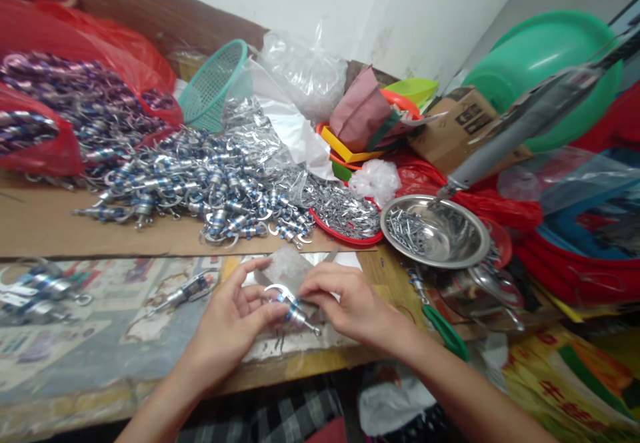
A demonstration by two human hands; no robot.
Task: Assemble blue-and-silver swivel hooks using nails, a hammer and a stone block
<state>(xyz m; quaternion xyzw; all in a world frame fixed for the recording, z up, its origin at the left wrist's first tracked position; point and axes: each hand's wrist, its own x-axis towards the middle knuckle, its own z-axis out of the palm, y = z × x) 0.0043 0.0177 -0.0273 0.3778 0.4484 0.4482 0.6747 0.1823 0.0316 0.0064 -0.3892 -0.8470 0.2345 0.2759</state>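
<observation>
Between the thumb and fingers of my left hand point(233, 313) is a small silver-and-blue metal hook fitting point(296, 315), its curved hook toward the far side and its ringed tip toward the lower right. My right hand point(345, 293) is closed in a pinch beside the hook end; whatever its fingertips hold is hidden. Under both hands lies a grey metal block or plate point(286, 267) on the bench. A similar fitting point(187, 289) lies to the left of my left hand, and several more point(43, 289) are grouped at the far left.
A large heap of fittings point(200, 176) covers cardboard at the back. Right of it are a red tray point(345, 237) of small metal pieces and a steel bowl point(473, 246) of pins. A grey-handled tool point(500, 153) slants over the bowl. Green-handled tool point(445, 333) lies at the bench's right edge.
</observation>
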